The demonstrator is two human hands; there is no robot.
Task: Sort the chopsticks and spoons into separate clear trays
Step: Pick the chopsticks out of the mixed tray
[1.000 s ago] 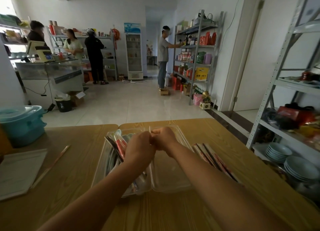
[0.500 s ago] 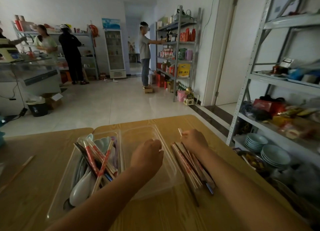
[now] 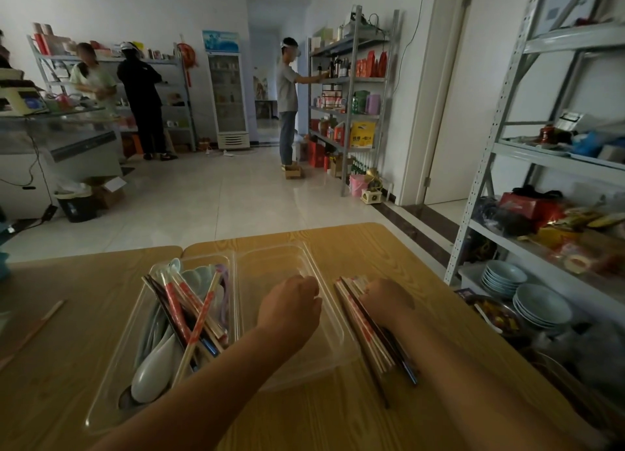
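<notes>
Pressing right hand onto loose chopstick pile on table, just right of empty tray; curled over sticks, actual grip hidden, cannot tell. Hovering left hand over empty tray, fisted, nothing seen inside. Spoons plus more chopsticks mixed in left tray. Best handled by squaring pile ends, gathering one tight bundle, lifting level, laying lengthwise into empty tray.
</notes>
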